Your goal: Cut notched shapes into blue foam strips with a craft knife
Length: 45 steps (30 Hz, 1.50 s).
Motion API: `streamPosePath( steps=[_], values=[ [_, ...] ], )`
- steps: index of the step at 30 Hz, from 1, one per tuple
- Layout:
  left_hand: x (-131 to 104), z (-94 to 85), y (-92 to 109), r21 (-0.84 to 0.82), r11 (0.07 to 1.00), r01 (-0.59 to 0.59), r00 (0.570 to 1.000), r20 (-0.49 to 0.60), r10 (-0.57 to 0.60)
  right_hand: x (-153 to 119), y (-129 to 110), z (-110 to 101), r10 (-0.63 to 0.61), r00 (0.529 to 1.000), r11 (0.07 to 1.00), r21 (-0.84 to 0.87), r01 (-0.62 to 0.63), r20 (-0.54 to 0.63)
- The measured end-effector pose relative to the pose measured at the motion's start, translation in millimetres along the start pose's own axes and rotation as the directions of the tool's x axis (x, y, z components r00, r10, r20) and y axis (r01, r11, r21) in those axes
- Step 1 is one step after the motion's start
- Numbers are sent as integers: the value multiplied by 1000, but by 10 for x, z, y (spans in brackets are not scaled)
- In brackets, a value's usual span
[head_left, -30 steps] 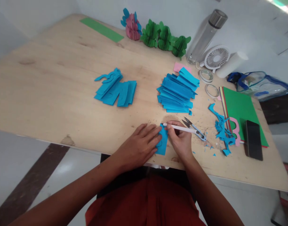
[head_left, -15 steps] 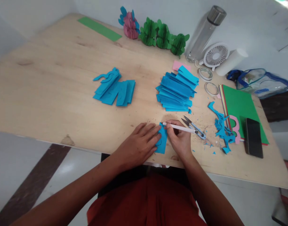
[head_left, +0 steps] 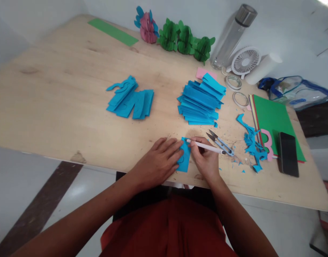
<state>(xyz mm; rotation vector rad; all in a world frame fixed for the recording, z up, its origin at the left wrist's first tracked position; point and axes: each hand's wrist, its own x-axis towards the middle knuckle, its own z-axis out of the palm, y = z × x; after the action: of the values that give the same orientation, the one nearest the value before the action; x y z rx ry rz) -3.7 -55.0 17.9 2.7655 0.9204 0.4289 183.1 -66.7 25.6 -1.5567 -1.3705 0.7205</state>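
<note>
A small blue paper piece (head_left: 184,162) with a curved line drawn on it lies near the table's front edge. My left hand (head_left: 158,162) rests flat on its left side, fingers spread. My right hand (head_left: 205,157) grips a white pen (head_left: 207,146), whose tip is at the paper's upper part. Just right of that hand lie small thread snips (head_left: 220,142). Beyond the hands sits a pile of blue strips (head_left: 201,101), and to the left a stack of blue cut pieces (head_left: 132,101).
Blue scraps (head_left: 251,139), a phone (head_left: 288,154) and green sheets (head_left: 276,121) lie on the right. Tape rolls (head_left: 240,99), a fan (head_left: 246,61), a bottle (head_left: 232,39) and green paper figures (head_left: 184,39) stand or lie toward the back.
My right hand and the pen tip have shifted very slightly on the paper. The whole view has moved a little; my left hand keeps its place on the paper.
</note>
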Motion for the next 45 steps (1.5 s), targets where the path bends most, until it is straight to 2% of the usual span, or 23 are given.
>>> streamPosePath(
  steps=[24, 45],
  values=[
    [3, 23, -13, 0, 999, -37, 999, -30, 37, -192, 63, -80, -9, 1000, 998, -70, 10, 8],
    [6, 23, -7, -11, 1000, -22, 1000, -20, 22, -337, 1, -144, -26, 999, 995, -101, 22, -36]
  ],
)
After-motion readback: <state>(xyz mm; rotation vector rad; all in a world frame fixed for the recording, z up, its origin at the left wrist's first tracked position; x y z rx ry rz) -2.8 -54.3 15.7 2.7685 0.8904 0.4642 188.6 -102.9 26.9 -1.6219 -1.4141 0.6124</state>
